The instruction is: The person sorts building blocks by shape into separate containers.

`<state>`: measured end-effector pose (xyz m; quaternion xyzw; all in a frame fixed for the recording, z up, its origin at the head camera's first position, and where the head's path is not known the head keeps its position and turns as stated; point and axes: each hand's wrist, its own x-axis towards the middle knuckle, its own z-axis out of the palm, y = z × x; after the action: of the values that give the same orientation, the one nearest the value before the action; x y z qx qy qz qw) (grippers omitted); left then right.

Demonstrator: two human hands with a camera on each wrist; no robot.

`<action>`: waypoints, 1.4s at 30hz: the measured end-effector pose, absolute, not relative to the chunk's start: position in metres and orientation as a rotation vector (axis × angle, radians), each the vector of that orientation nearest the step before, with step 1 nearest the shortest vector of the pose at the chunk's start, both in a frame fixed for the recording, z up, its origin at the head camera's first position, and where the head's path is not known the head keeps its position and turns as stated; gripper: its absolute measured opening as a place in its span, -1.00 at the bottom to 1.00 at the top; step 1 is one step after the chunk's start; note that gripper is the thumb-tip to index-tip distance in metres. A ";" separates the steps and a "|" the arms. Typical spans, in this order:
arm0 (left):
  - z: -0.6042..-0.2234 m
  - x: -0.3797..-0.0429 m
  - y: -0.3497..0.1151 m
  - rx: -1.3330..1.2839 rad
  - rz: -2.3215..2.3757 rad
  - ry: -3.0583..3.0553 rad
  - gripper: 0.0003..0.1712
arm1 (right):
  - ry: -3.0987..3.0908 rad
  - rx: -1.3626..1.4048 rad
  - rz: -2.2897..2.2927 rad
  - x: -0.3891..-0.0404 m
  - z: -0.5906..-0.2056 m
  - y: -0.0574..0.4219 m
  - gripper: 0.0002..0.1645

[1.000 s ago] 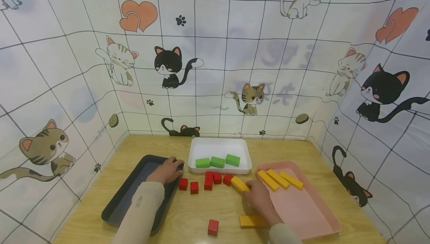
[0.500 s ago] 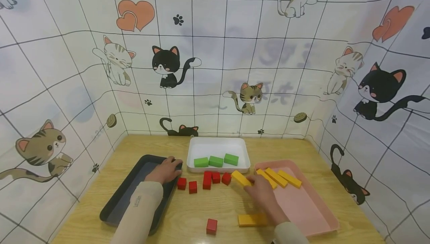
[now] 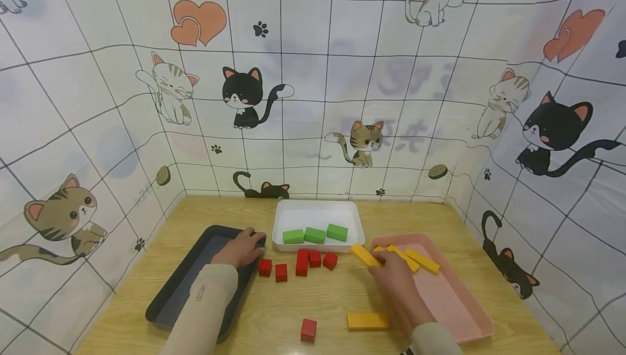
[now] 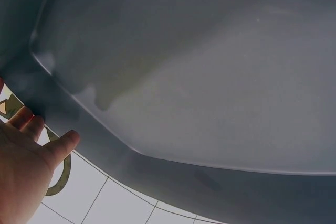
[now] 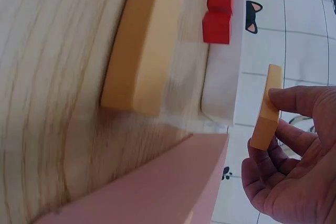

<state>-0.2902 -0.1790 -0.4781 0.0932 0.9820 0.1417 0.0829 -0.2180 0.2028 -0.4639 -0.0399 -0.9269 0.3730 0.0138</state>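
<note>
Rightward, in the head view, our right hand (image 3: pixel 393 274) has carried a yellow block (image 3: pixel 364 255) near the pink tray (image 3: pixel 440 306)'s far-left corner. Left wrist: our left hand (image 4: pixel 25 169) spreads its fingers against the dark tray (image 4: pixel 220 93)'s rim. Right wrist: thumb and fingers pinch the block between them.

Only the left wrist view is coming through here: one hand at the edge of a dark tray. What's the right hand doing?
Observer: The right hand is pinching a yellow block.
Operator: Got it. What's standing toward the back?
Observer: The head view shows a white tray with three green blocks in it.
Operator: Anything lying loose out there?
Observer: Yes, several red blocks are on the table in front of the white tray.
</note>
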 end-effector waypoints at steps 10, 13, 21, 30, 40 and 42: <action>-0.478 -0.290 -0.179 0.268 0.435 2.920 -0.48 | -2.874 -0.094 1.058 -0.210 -0.466 0.254 -0.43; -0.477 -0.291 -0.179 0.279 0.436 2.922 -0.48 | -2.887 -0.119 1.019 -0.206 -0.469 0.269 -0.41; -0.475 -0.290 -0.178 0.289 0.431 2.906 -0.48 | -2.957 -0.179 0.963 -0.195 -0.482 0.292 -0.45; -0.476 -0.291 -0.179 0.318 0.403 2.917 -0.48 | -2.999 -0.160 0.951 -0.190 -0.489 0.290 -0.44; -0.473 -0.288 -0.179 0.327 0.420 2.931 -0.49 | -2.965 -0.124 1.025 -0.187 -0.479 0.274 -0.45; -0.472 -0.288 -0.179 0.332 0.419 2.932 -0.50 | -2.964 -0.121 1.038 -0.186 -0.478 0.270 -0.45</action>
<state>-0.2876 -0.1787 -0.4720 0.1111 0.9806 0.1400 0.0808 -0.1864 0.2703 -0.4778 -0.0385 -0.9431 0.3303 -0.0006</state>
